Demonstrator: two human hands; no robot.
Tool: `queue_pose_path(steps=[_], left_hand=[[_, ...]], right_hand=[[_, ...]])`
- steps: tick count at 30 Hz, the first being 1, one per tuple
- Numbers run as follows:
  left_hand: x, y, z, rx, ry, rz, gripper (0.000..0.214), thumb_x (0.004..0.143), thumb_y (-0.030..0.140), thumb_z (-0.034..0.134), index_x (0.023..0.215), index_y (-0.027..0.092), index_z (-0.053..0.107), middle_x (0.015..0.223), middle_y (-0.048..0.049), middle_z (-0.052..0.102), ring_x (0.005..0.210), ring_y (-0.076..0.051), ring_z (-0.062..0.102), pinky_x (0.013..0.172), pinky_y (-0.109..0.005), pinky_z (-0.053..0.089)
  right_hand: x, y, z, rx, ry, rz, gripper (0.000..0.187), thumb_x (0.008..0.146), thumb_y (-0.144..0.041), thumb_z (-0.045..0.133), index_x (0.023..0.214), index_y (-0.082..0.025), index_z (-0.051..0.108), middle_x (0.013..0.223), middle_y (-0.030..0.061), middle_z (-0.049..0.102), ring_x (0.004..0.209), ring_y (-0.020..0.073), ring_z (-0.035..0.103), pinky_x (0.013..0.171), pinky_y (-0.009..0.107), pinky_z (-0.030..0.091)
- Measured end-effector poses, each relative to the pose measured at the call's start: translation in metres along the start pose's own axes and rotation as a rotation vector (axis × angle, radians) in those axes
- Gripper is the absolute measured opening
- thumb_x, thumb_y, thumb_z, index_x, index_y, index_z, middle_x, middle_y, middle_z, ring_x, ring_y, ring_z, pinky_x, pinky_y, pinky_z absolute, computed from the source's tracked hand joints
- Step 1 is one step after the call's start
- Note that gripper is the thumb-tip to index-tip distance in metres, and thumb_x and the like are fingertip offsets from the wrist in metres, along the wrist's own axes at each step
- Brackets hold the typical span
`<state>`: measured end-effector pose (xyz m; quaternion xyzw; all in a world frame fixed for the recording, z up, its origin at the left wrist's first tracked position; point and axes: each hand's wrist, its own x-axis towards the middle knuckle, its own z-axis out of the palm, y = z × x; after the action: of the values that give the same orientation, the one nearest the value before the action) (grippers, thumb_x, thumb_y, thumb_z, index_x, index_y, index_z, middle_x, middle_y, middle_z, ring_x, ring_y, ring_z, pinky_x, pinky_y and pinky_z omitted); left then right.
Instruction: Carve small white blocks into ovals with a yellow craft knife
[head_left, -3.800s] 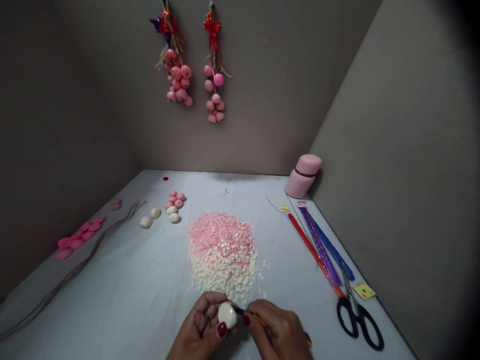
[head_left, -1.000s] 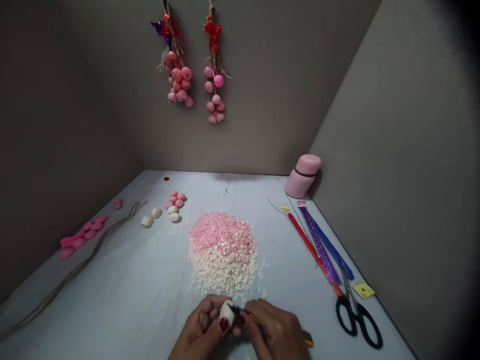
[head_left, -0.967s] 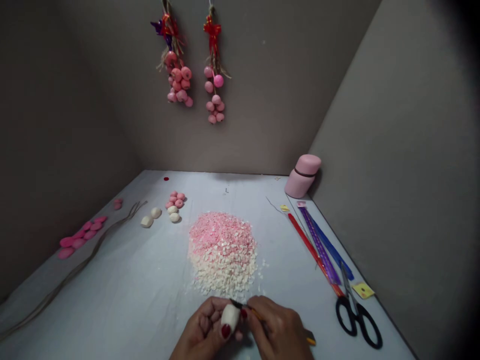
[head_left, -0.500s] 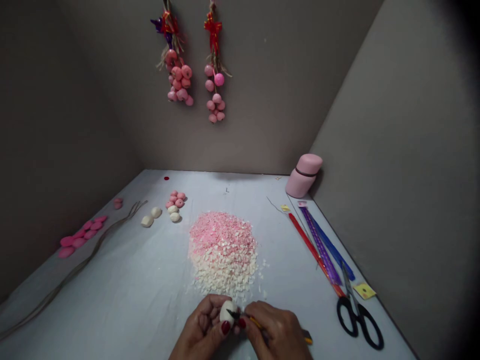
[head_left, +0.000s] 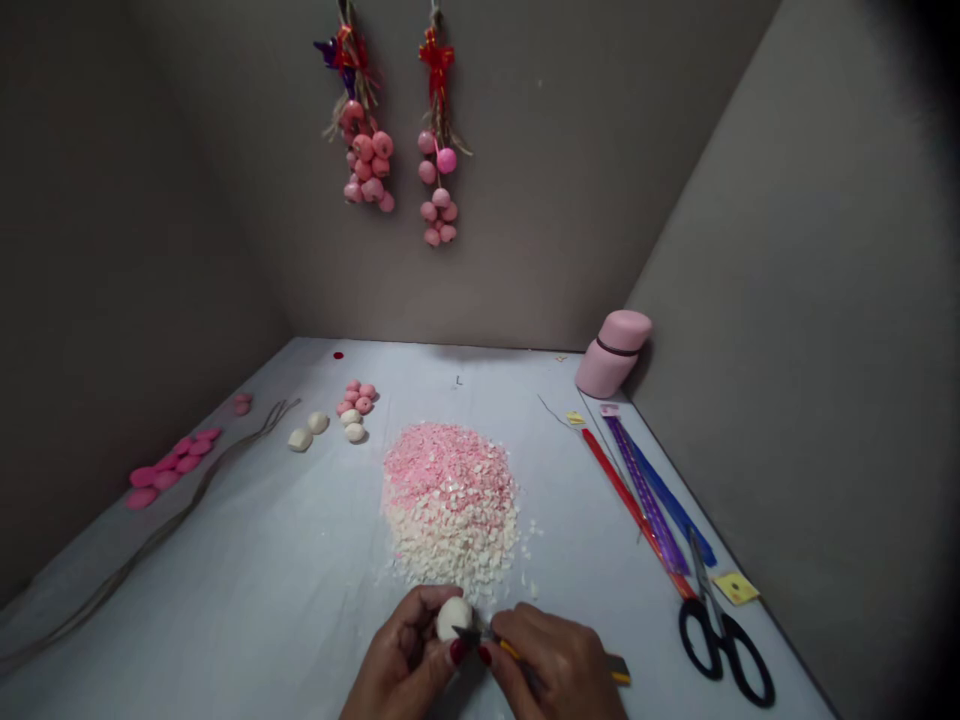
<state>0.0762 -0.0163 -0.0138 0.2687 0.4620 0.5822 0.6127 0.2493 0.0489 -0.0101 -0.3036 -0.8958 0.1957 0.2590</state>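
Between the thumb and fingers of my left hand [head_left: 411, 650] is a small white rounded piece that looks like carved soap [head_left: 452, 617]. My right hand [head_left: 559, 655] grips a yellow and black craft knife [head_left: 509, 648], its dark blade lying against the front of the white piece. The knife's rear end sticks out past my right hand. Just beyond both hands spreads a heap of pink and white shavings [head_left: 450, 500]. My palms and the underside of the white piece are hidden.
White pieces [head_left: 301, 440] and pink balls [head_left: 364, 405] sit back left, with flat pink pieces [head_left: 166, 463] and twine [head_left: 191, 500] farther left. Black-handled scissors [head_left: 724, 640], red [head_left: 626, 495] and purple ribbons [head_left: 649, 500] and a pink flask [head_left: 613, 353] are at right. Pink bunches [head_left: 367, 155] hang on the wall.
The white piece has turned slightly in my left hand, and the knife blade sits a little lower on it. The whole view has shifted slightly.
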Motion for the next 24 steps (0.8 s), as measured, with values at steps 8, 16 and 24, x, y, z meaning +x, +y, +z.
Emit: queue_pose_path(steps=[8,16,24], left_hand=[[-0.0021,0.0035,0.0002,0.040,-0.026,-0.024,0.027,0.073,0.041,0.077,0.091,0.022,0.072,0.077,-0.0017,0.064,0.075,-0.017,0.052,0.071,-0.030,0.038],[-0.0012,0.0023,0.0017,0.047,-0.001,-0.030,0.029,0.071,0.043,0.078,0.091,0.022,0.072,0.080,-0.0027,0.065,0.078,-0.019,0.054,0.072,-0.031,0.039],[-0.0019,0.0021,0.0001,0.089,-0.013,0.009,0.028,0.073,0.041,0.077,0.092,0.022,0.071,0.078,-0.0011,0.065,0.073,-0.016,0.054,0.069,-0.029,0.038]], right_hand=[[0.0008,0.0014,0.0006,0.005,0.004,0.048,0.035,0.098,-0.029,0.037,0.070,-0.022,0.057,0.060,-0.0009,0.061,0.050,0.0133,0.060,0.048,0.024,0.036],[0.0025,0.0029,-0.0060,0.046,0.056,0.123,0.034,0.099,-0.030,0.038,0.071,-0.022,0.056,0.062,-0.0014,0.062,0.052,0.0122,0.060,0.051,0.021,0.038],[-0.0014,0.0027,0.0024,-0.011,-0.057,0.034,0.025,0.092,-0.025,0.042,0.072,-0.022,0.057,0.061,-0.0016,0.062,0.052,0.0141,0.062,0.049,0.025,0.035]])
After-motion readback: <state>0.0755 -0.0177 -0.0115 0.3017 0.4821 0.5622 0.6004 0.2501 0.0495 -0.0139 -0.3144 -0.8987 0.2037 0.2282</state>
